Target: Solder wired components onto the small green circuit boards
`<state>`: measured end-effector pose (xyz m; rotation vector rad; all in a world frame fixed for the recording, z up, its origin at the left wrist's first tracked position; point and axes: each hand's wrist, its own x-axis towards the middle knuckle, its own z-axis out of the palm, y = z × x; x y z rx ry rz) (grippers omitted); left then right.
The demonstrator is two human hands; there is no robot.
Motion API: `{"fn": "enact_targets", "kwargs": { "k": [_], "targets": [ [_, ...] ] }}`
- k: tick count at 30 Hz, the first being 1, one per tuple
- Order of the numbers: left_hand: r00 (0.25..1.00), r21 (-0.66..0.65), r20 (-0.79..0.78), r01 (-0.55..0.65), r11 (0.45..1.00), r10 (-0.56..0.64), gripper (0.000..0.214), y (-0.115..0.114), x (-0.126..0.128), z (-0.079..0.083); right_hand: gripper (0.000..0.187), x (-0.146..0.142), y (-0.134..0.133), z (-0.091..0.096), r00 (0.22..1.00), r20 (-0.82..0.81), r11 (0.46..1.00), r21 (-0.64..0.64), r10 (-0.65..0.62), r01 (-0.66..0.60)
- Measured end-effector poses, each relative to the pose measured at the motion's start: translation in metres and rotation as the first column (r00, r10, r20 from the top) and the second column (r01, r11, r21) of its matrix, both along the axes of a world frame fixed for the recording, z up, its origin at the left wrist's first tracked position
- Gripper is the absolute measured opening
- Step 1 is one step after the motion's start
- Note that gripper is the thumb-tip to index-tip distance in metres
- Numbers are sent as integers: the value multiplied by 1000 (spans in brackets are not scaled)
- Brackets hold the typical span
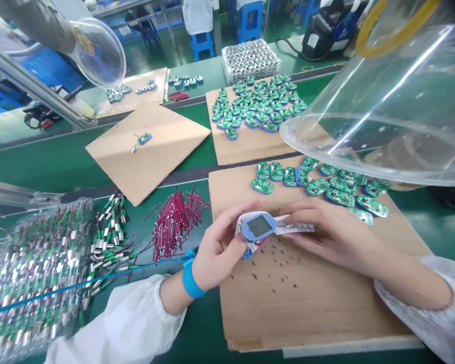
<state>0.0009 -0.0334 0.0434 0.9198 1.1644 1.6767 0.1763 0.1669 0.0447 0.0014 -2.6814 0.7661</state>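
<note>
Above the cardboard sheet (326,293), my left hand (223,242) is closed around a small white device with a blue-rimmed grey display (260,226), thumb at its lower left edge. A blue piece and a bit of red show beneath it. My right hand (326,235) is closed on a narrow white part (299,228) that sticks out to the right of the display. Whether that part is joined to the device I cannot tell. Green circuit boards in blue holders (341,189) lie just beyond my hands. A blue strap (191,278) circles my left wrist.
Red wires (178,222) and green-and-silver wired parts (116,222) lie to the left, beside a full plastic tray (34,283). More boards (258,108) cover a cardboard farther back. One wired board (144,138) lies on another cardboard (163,119). A clear hood (375,131) hangs at right.
</note>
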Motion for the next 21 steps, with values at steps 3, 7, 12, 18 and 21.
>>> {"fn": "enact_targets", "kwargs": {
  "k": [3,7,12,18,21],
  "targets": [
    [999,-35,36,3,999,-2,43,-1,1,-1,29,-1,-1,1,1000,-19,1000,-11,5,-5],
    [1000,-3,12,15,1000,-15,42,-1,1,-3,29,-1,-2,3,999,-32,1000,-21,-6,5],
    [997,10,-77,7,1000,-6,38,0,-3,-1,28,0,-2,4,1000,-13,1000,-18,-7,7],
    [996,-106,-48,-82,991,78,26,4,-1,2,36,3,-2,6,999,25,999,-10,34,-34],
    [992,-183,-46,-126,975,120,31,5,-2,-2,42,4,-1,5,999,26,999,13,35,-35]
  ]
}}
